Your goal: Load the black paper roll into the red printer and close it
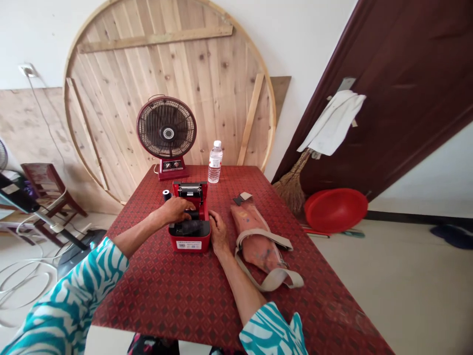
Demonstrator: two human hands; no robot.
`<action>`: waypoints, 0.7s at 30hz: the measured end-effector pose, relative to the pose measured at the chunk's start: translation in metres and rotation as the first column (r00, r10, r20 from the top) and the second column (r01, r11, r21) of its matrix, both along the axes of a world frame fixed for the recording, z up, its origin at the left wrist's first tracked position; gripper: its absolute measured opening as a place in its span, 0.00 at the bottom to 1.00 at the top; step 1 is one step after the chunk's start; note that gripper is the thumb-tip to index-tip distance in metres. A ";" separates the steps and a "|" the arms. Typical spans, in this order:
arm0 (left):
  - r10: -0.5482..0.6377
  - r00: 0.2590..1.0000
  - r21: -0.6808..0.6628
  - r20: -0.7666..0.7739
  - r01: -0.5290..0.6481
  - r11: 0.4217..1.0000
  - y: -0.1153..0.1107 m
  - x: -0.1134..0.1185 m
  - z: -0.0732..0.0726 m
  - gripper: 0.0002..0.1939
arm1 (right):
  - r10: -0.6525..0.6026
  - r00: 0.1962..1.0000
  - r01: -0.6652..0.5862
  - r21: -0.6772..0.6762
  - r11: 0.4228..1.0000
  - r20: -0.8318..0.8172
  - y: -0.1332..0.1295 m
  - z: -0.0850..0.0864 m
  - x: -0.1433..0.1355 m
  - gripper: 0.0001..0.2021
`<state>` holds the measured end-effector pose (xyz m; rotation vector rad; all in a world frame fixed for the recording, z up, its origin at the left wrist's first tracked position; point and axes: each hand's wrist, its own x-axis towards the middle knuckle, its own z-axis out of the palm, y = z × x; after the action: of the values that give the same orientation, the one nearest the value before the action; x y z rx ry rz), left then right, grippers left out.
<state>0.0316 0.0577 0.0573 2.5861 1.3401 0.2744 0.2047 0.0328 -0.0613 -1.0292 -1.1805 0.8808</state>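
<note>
Left fingers (188,204) reach into the open red device (205,243), right fingers (214,217) alongside.

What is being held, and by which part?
The right hand is against the right side of the red machine, not clasping it; the left hand reaches inside, any grip hidden.

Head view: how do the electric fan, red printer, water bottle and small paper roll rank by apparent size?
1. Electric fan
2. Red printer
3. Water bottle
4. Small paper roll

room in front of the red machine (190,229); bag (260,252) blocks its right.
</note>
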 end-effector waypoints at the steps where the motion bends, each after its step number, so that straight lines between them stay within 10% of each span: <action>1: -0.004 0.999 -0.016 -0.033 0.004 1.000 0.003 0.003 -0.001 0.14 | 0.000 1.000 0.000 -0.004 1.000 0.002 0.000 0.000 0.000 0.15; 7: -0.041 0.998 -0.128 0.044 0.047 0.991 0.010 0.005 -0.003 0.13 | 0.006 1.000 -0.006 0.006 1.000 0.004 -0.001 0.000 0.001 0.15; 12: -0.003 0.932 -0.132 0.362 0.054 0.990 -0.027 -0.004 0.005 0.11 | 0.008 1.000 -0.008 -0.004 1.000 0.003 0.000 0.002 0.002 0.15; 21: -0.096 0.890 0.243 0.446 -0.017 0.970 -0.078 -0.005 -0.019 0.12 | 0.013 1.000 -0.013 -0.051 0.999 0.001 -0.003 0.001 0.002 0.17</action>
<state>0.0261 -0.0199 0.0378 2.4984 1.1330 1.0258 0.2072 0.0300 -0.0602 -1.0648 -1.1720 0.9245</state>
